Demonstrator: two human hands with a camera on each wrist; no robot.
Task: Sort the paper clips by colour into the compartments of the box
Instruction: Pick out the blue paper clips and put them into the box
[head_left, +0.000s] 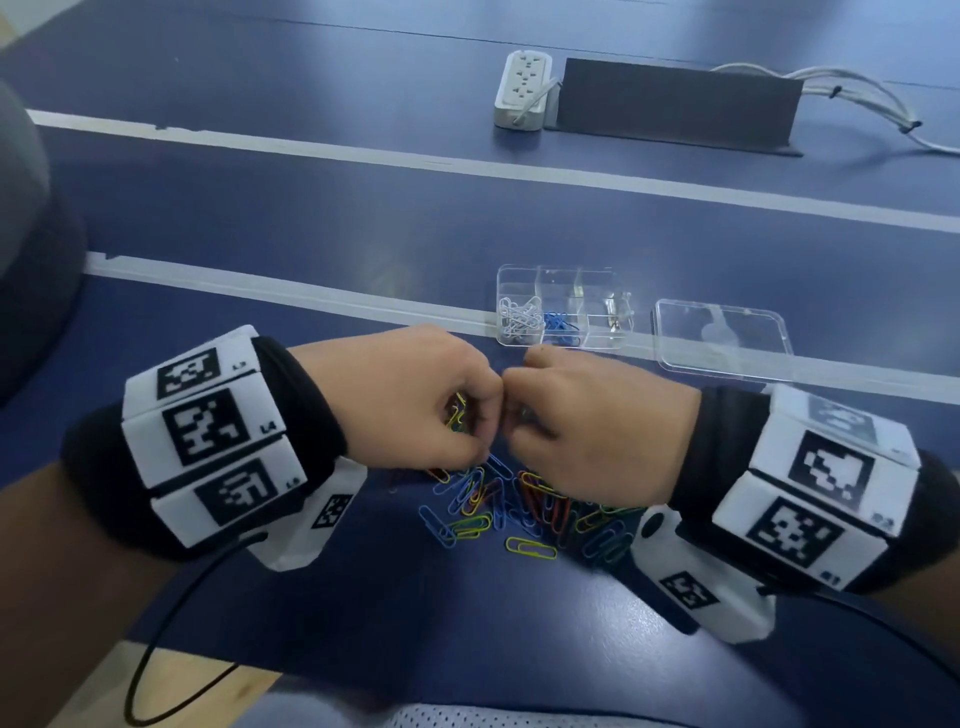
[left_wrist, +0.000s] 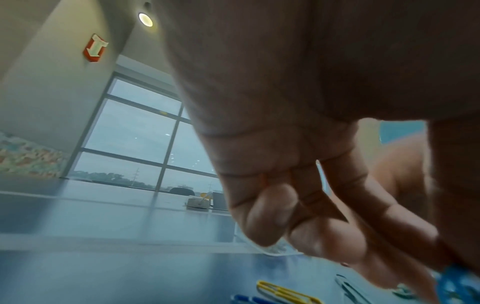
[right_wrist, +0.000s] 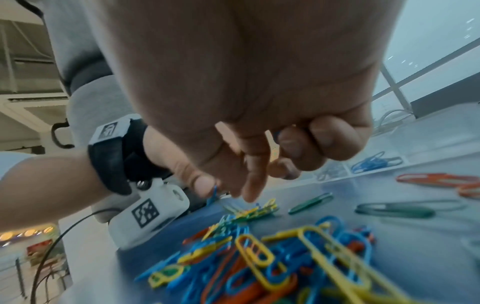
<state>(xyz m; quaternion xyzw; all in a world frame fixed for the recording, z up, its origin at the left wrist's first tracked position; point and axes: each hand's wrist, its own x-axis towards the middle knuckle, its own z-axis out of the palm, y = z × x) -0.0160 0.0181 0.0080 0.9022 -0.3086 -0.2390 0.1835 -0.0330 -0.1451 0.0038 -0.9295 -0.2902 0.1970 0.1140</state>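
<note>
Hands (head_left: 501, 410) curled, knuckles touching above paper clips (head_left: 519, 509).

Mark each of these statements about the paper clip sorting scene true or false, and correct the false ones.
1. White paper clips lie in the leftmost compartment of the clear plastic compartment box. True.
2. The clear plastic lid is shut on the box. False: it lies on the table to the box's right.
3. Both hands hover over the pile of mixed coloured paper clips, the left hand and right hand knuckle to knuckle. True.
4. Blue paper clips share the white clips' compartment. False: they lie in the next compartment.
5. The white power strip lies beside the pile. False: it lies far behind the box.
</note>
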